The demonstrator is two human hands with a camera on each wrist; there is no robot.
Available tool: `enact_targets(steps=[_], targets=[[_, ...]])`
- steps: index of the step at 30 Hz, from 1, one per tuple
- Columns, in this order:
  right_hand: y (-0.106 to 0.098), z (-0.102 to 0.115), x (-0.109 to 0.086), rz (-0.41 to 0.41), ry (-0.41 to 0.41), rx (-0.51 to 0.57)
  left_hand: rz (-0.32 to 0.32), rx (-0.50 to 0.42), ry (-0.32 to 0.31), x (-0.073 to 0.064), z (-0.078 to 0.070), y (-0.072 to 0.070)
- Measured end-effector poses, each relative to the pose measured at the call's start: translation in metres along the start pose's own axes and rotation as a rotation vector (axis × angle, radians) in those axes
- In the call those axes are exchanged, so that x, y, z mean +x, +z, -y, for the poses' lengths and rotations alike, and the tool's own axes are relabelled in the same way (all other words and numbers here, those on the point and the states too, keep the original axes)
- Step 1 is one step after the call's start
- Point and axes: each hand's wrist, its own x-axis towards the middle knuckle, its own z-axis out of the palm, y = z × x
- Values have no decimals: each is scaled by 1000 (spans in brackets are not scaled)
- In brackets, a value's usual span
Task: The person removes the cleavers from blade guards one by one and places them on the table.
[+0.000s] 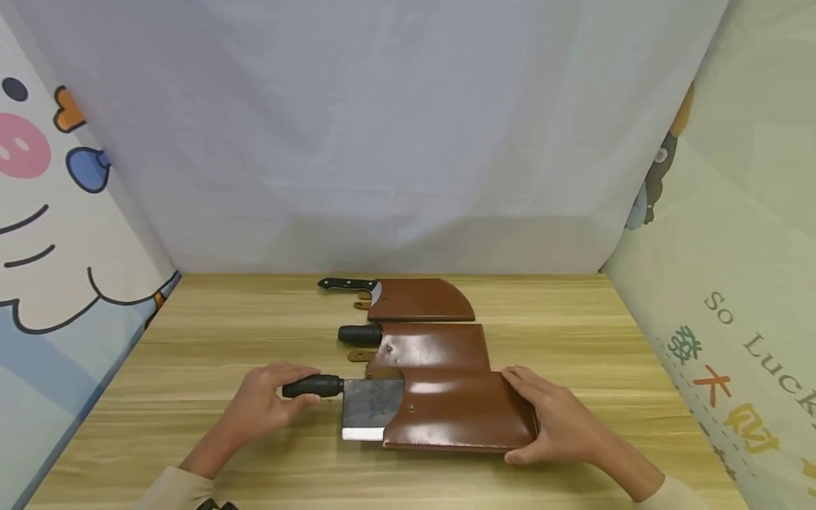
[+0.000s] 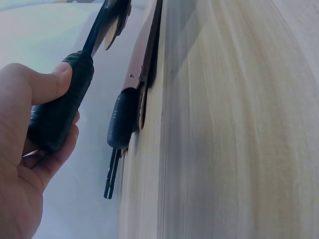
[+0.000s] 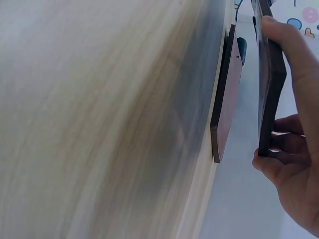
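Observation:
My left hand [image 1: 268, 397] grips the black handle of a cleaver [image 1: 370, 405], with the thumb along its side in the left wrist view. Most of the cleaver's blade is hidden inside a brown leather sheath [image 1: 468, 411]; the part near the handle shows, with its bright edge toward me. On the other side, my right hand [image 1: 554, 418] holds the sheath by its closed right end, thumb on the near corner and fingers at the far one. Both wrist views show the cleaver and sheath raised off the table.
Just behind lies a second sheathed cleaver [image 1: 436, 346], its black handle pointing left, partly overlapped by the held sheath. Farther back is a third knife [image 1: 421, 299] in a curved brown sheath. A white cloth [image 1: 395, 127] hangs behind the wooden table [image 1: 210, 333], with printed cloths at both sides.

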Motion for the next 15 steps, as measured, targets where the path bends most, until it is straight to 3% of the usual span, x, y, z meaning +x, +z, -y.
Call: enact_targets(steps=[15], targets=[[-10,-2,-8,4,8,-10,-28,-33,6,-9,3,-12]])
